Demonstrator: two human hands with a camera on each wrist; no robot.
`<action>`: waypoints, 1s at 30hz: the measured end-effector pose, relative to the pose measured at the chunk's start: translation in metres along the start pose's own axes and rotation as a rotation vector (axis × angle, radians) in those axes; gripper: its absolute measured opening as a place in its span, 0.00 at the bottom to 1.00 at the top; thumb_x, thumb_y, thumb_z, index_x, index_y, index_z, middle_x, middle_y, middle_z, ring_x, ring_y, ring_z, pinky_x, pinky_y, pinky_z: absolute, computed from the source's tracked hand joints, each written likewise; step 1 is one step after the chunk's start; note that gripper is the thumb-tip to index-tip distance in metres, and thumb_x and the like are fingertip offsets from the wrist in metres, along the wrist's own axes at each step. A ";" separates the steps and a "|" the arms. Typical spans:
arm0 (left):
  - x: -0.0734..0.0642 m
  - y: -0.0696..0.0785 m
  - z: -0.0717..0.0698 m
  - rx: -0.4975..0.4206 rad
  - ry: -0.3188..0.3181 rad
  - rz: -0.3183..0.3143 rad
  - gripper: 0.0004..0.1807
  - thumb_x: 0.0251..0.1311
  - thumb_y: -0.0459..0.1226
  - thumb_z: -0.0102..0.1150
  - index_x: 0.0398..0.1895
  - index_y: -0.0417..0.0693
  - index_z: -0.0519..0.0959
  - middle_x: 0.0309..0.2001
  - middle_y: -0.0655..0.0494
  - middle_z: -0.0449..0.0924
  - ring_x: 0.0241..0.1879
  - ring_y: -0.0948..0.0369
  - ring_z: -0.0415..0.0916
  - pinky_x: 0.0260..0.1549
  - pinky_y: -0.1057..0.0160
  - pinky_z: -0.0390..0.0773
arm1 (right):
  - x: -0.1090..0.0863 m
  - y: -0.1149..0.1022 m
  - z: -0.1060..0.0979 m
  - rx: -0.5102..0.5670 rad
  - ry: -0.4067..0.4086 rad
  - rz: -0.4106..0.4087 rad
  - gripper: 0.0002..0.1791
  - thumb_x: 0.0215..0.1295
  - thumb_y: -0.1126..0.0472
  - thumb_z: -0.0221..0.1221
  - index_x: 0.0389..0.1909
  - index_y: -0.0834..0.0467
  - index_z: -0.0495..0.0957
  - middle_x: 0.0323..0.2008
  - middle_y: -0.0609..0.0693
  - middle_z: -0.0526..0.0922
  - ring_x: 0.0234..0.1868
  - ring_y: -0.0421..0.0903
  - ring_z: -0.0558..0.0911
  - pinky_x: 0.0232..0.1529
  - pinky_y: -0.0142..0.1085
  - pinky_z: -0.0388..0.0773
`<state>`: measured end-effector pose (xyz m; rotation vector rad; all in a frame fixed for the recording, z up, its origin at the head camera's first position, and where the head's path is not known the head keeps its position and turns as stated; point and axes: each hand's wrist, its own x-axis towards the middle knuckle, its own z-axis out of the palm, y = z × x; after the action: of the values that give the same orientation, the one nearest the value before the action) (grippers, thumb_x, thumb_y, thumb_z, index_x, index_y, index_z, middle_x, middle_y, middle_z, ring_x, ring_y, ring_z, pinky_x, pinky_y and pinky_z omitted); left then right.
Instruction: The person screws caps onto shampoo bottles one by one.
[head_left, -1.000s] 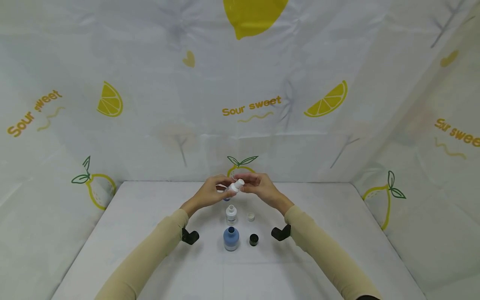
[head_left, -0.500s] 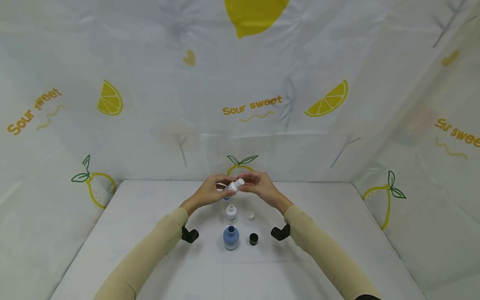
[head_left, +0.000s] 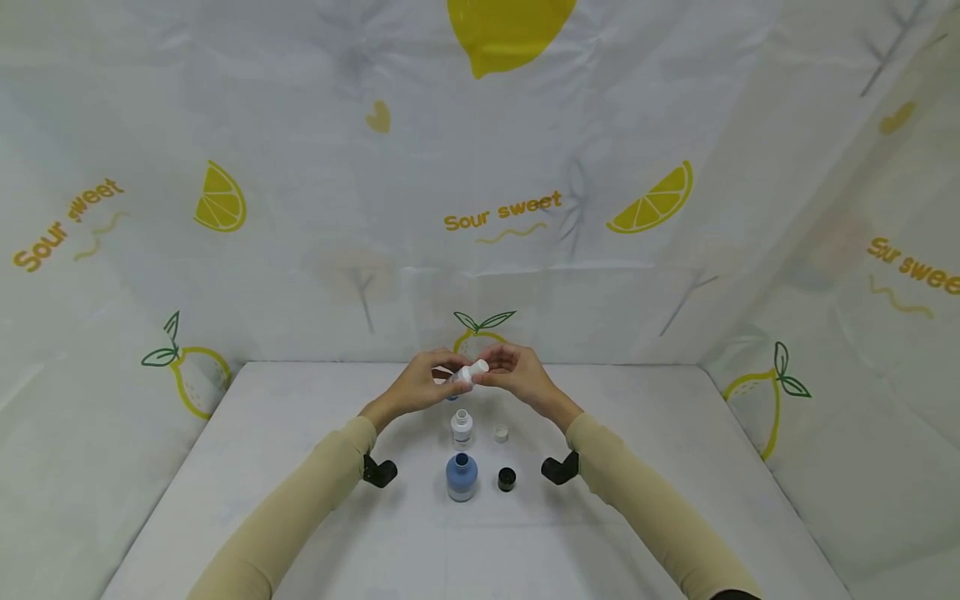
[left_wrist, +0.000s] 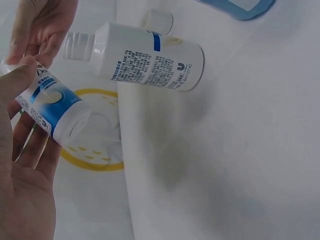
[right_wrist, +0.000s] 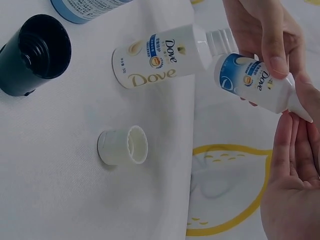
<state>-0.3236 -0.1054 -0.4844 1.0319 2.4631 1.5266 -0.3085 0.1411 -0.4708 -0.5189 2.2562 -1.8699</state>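
Observation:
My left hand (head_left: pixel 418 385) grips a small white Dove bottle (left_wrist: pixel 52 102) with a blue label. The bottle is tilted above the table, its base to the lower left and its white cap (head_left: pixel 480 366) to the upper right. At the cap end, my right hand (head_left: pixel 521 375) has its thumb and fingers about the white cap, as the right wrist view shows; the fingers partly cover it. Below the hands stands a second white Dove bottle (head_left: pixel 462 430), upright with a bare threaded neck. A small white cap (right_wrist: pixel 122 145) lies on the table to its right.
Nearer me stands a blue bottle (head_left: pixel 462 479) with an uncovered neck, and a black cap (head_left: pixel 507 479) sits to its right. The white table (head_left: pixel 315 483) ends at a white backdrop with lemon prints (head_left: pixel 480 342) just behind the hands.
The right hand has shifted slightly left, its fingers closer over the cap. The left hand and its bottle stay nearly in place; the things on the table have not moved.

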 end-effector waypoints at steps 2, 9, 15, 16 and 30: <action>0.000 0.001 0.000 -0.005 -0.002 0.004 0.21 0.66 0.37 0.76 0.60 0.41 0.86 0.55 0.43 0.87 0.57 0.47 0.86 0.61 0.42 0.88 | 0.000 -0.001 0.001 0.003 0.006 -0.001 0.17 0.67 0.69 0.73 0.54 0.67 0.81 0.47 0.49 0.87 0.47 0.41 0.87 0.50 0.27 0.87; 0.001 0.002 0.000 0.001 -0.003 0.022 0.21 0.66 0.36 0.77 0.60 0.40 0.86 0.55 0.43 0.87 0.57 0.47 0.86 0.61 0.41 0.88 | -0.001 -0.002 0.002 0.002 0.013 -0.007 0.16 0.66 0.70 0.73 0.51 0.66 0.80 0.43 0.47 0.87 0.44 0.39 0.87 0.48 0.27 0.88; 0.001 0.001 0.001 0.010 -0.006 0.015 0.22 0.66 0.36 0.76 0.61 0.40 0.85 0.55 0.43 0.87 0.58 0.47 0.86 0.60 0.43 0.88 | -0.003 -0.001 0.003 -0.008 0.026 0.002 0.14 0.67 0.68 0.73 0.48 0.64 0.80 0.40 0.45 0.86 0.42 0.39 0.86 0.46 0.27 0.87; 0.001 0.001 0.001 0.012 -0.006 0.013 0.22 0.66 0.36 0.76 0.61 0.40 0.85 0.55 0.43 0.87 0.58 0.47 0.86 0.60 0.44 0.88 | -0.003 -0.001 0.003 -0.012 0.028 0.004 0.14 0.67 0.68 0.73 0.48 0.63 0.80 0.40 0.45 0.86 0.42 0.39 0.86 0.46 0.27 0.87; 0.001 0.001 0.002 0.013 -0.004 -0.005 0.22 0.66 0.37 0.77 0.61 0.41 0.86 0.55 0.44 0.86 0.58 0.48 0.85 0.61 0.44 0.88 | -0.004 0.000 -0.001 -0.009 0.016 0.002 0.17 0.67 0.67 0.74 0.52 0.65 0.80 0.44 0.47 0.87 0.45 0.40 0.87 0.49 0.26 0.87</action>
<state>-0.3232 -0.1033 -0.4847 1.0285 2.4744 1.5079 -0.3050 0.1434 -0.4706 -0.5049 2.2750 -1.8707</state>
